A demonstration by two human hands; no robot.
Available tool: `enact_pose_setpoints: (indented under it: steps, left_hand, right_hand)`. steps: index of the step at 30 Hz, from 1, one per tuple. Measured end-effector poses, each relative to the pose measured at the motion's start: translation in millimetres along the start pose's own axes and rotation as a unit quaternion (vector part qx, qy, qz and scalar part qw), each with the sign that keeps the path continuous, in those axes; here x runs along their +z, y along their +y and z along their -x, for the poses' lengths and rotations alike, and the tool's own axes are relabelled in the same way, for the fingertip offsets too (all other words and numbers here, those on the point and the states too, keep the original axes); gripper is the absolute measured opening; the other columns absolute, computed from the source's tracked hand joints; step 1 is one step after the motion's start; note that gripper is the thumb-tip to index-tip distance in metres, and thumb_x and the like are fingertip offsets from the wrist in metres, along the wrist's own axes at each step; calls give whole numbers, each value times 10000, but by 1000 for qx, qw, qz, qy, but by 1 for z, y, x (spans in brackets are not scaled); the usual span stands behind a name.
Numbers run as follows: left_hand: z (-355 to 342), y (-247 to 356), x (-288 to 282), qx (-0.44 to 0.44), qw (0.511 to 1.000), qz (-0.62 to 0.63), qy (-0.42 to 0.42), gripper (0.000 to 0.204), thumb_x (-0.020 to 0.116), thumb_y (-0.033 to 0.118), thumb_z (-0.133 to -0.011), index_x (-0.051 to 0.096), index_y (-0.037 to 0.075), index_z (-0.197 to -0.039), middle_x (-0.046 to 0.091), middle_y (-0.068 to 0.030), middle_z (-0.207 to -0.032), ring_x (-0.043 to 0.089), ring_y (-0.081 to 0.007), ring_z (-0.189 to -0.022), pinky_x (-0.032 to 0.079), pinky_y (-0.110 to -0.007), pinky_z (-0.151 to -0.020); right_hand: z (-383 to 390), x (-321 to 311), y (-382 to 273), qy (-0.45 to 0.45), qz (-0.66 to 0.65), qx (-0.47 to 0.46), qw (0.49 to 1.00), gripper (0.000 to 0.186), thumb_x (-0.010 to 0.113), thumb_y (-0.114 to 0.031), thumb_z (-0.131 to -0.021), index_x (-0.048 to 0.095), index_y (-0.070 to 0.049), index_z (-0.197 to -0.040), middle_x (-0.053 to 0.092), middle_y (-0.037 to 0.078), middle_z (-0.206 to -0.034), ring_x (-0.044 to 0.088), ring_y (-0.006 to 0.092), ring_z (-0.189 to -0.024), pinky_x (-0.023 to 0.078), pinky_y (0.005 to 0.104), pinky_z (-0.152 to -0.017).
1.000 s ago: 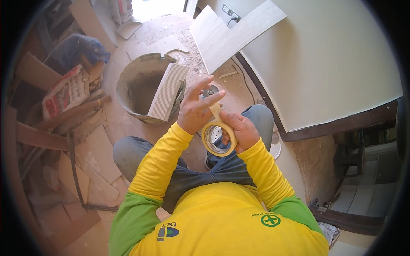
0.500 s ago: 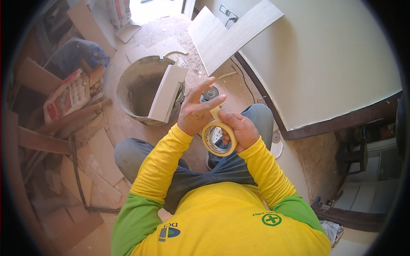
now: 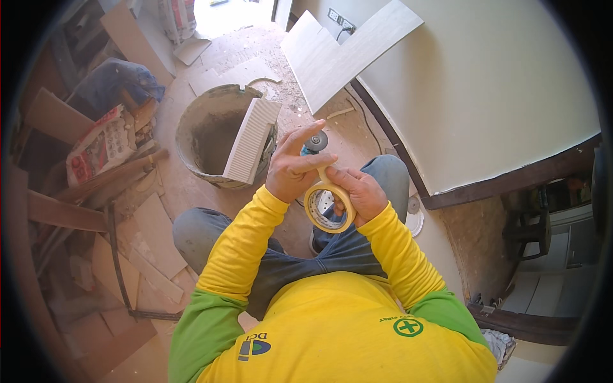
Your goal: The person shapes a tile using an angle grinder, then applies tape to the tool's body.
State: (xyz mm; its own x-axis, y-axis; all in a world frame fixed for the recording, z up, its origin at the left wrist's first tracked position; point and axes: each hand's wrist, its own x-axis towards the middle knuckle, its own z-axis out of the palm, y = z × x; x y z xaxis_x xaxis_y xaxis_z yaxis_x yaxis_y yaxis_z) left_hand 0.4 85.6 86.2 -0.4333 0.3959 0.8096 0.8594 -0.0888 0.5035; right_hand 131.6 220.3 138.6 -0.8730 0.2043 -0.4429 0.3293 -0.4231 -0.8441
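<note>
My left hand [image 3: 295,167] has two fingers extended rightward over a short strip [image 3: 322,173] pulled up from a yellow masking tape roll, its other fingers curled around the strip's end and partly hidden. My right hand [image 3: 359,193] grips the tape roll [image 3: 329,226] upright, thumb against the strip and fingers through the ring. Just beyond the left hand's fingers shows a grey disc [image 3: 316,140] on a teal power tool, mostly hidden. Both hands are above my crossed legs.
A mortar-stained bucket [image 3: 204,112] with a ridged tile piece [image 3: 249,143] across it stands ahead. An L-cut pale board [image 3: 357,51] leans by a wall socket [image 3: 333,17]. Offcuts [image 3: 153,246], a torn sack [image 3: 96,143] and timber cover the left; a dark baseboard [image 3: 447,199] runs right.
The extended fingers of my left hand have lowered slightly toward the tape strip, leaving more of the teal tool showing. My right hand holds the roll in nearly the same place.
</note>
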Motion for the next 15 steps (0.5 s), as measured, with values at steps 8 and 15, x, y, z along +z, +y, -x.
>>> enact_pose_setpoints:
  steps: [8,15]
  left_hand:
    - [3,5,4,-68,997,40,-5,317,770,-13,-747,823,170,-1000,666,-114,-1338,614,-282,-1214,514,-340,-956]
    - [16,3,17,-152,985,83,7,275,729,-37,-809,801,66,-1054,674,-115,-1327,628,-245,-1206,528,-332,-994]
  right_hand:
    - [-4,-4,1,13,66,-26,997,372,797,-356,-901,653,-21,-979,650,49,-741,579,101,-504,474,206,-458]
    - [-5,0,0,24,90,-47,995,365,801,-345,-898,662,-15,-972,657,56,-736,583,106,-493,470,206,-450]
